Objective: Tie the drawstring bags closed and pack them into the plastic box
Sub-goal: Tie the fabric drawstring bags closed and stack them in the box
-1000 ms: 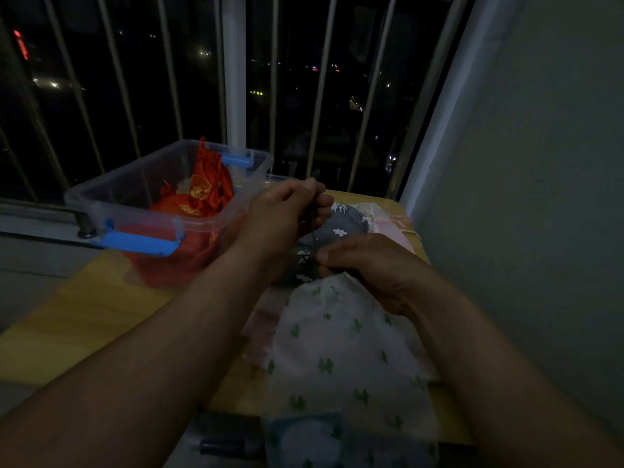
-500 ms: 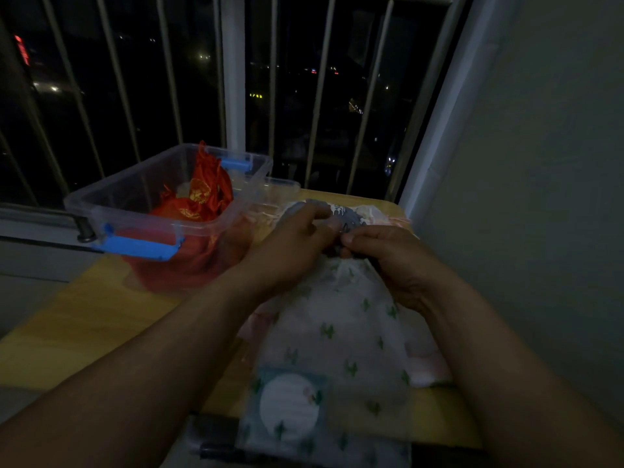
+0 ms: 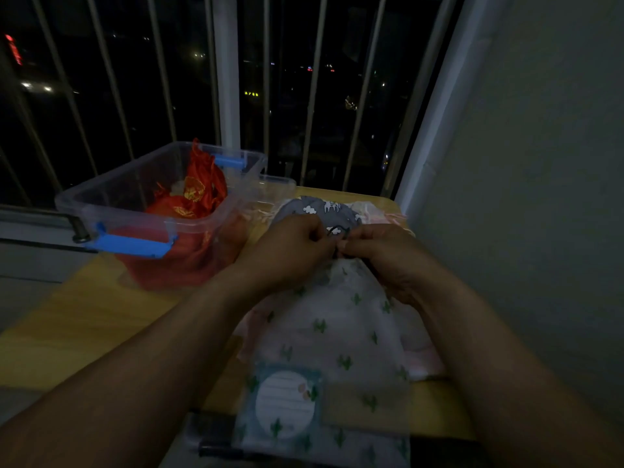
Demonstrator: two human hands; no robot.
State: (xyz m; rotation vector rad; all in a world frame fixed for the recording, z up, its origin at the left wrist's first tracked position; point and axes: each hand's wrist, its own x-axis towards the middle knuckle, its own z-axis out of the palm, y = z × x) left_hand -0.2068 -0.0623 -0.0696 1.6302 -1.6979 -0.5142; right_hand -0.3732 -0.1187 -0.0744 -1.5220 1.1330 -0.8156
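grey bag (image 3: 314,211): small, grey with white cloud-ish print, all bunched up. Sits at the far end of the bag pile, just right of the box.
cord (image 3: 332,229): thin and dark, loops out at the grey bag's mouth. The left hand (image 3: 290,251) and right hand (image 3: 385,255) both pinch it, knuckles nearly touching.
cactus bag (image 3: 337,325): white with little green cacti, lying flat, round label at the near end.
pink bags (image 3: 422,359): pale, flat, poking out from under the cactus bag.
box (image 3: 111,187): clear plastic, blue latches, top open, off to the left.
red bags (image 3: 199,194): shiny red with gold print, inside the box, one sticking up past the rim.
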